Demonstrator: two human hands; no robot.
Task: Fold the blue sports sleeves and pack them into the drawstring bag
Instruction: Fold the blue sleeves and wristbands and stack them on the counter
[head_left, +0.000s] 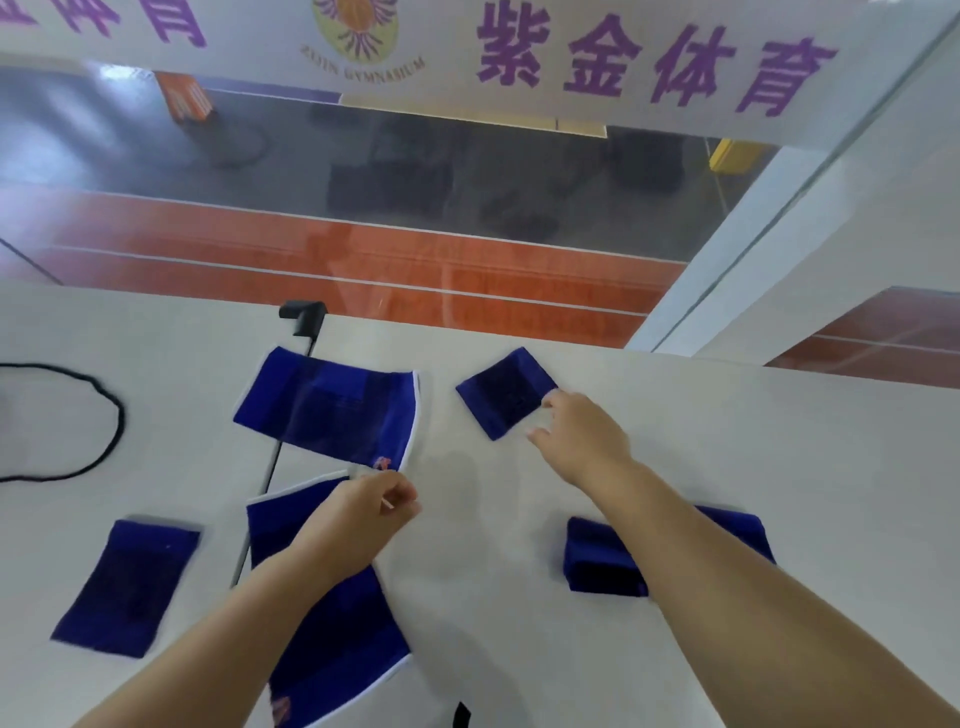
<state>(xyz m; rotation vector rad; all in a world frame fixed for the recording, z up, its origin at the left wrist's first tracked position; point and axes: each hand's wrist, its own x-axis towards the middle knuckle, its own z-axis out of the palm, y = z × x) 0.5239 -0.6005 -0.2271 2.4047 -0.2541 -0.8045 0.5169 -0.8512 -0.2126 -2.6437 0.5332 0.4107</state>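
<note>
Right hand: the right hand (582, 441) reaches to the small folded dark-blue fabric sleeve (506, 392), fingers spread and loose, touching its near corner without gripping.
Left hand: the left hand (363, 514) is curled closed; whether it pinches the white-trimmed edge just beside it, nobody could tell.
Larger sleeves: 2 white-edged blue sleeves, one far (332, 410), one under the left forearm (332, 623).
Other pieces: 2 blue folded pieces at left (127, 587) and right (597, 558).
Surface: white table (779, 457); black cord loop (104, 415) at the left.

The sleeves are deep blue; the far sleeve (332, 410) has white edging and a small orange mark. The table (779, 447) is white, the cord (111, 415) black.
</note>
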